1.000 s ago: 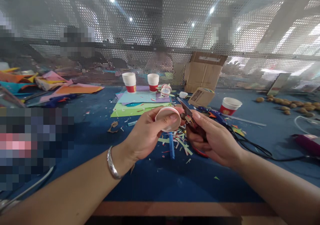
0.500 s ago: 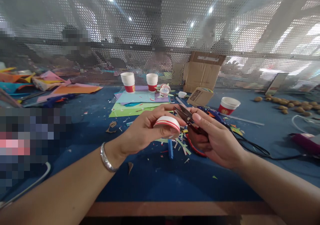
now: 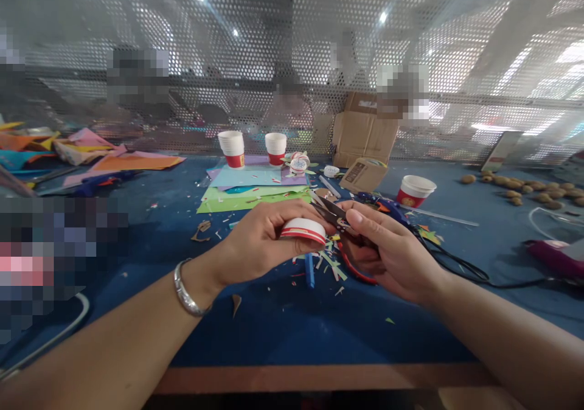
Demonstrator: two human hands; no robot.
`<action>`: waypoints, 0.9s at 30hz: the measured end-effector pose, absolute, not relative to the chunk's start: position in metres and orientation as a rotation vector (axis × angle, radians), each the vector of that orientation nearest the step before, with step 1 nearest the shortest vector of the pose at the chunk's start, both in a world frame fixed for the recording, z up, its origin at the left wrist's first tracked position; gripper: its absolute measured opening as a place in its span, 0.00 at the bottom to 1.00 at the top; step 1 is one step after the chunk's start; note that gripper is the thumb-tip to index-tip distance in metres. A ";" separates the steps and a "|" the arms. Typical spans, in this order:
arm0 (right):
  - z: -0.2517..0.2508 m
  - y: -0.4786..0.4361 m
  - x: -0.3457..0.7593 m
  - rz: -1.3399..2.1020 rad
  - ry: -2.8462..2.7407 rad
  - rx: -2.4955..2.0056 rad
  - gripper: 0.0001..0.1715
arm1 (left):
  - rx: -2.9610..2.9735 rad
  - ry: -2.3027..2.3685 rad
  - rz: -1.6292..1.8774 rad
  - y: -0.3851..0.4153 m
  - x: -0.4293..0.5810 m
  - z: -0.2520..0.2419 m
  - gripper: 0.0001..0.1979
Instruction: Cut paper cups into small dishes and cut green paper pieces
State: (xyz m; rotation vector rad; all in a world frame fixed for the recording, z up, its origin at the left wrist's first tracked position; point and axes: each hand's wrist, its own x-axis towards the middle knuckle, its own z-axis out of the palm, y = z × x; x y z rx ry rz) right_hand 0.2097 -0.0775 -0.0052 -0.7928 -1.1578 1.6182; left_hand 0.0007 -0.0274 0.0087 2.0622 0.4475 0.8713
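Observation:
My left hand is closed around a short piece of paper cup, white with a red band. Its fingers lie over the far side and the thumb presses from below. In my right hand is a pair of scissors with red handles, the blades slightly apart and pointing left. The blade tips are beside my left fingertips, just above the cup piece; whether they touch it I cannot tell. Underneath, a blue pen-like stick and thin paper scraps lie on the blue table.
Stacked paper cups stand behind coloured paper sheets. A cardboard box leans by the perforated metal screen. To the right are another cup, a black cable and brown nuts. A pixelated patch covers the left side.
The cup piece has tipped in my left hand, so its open underside shows less. Both hands stay close together, and the scissors have shifted slightly left.

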 end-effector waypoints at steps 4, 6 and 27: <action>-0.006 -0.078 0.210 1.607 -1.185 -0.804 0.12 | 2.043 0.440 0.773 -0.023 0.006 0.001 0.07; -0.006 -0.079 0.210 1.607 -1.192 -0.814 0.13 | 1.999 0.511 0.748 -0.019 0.008 -0.004 0.07; -0.012 -0.073 0.210 1.636 -1.202 -1.023 0.17 | 1.851 0.946 0.996 -0.015 0.012 -0.022 0.23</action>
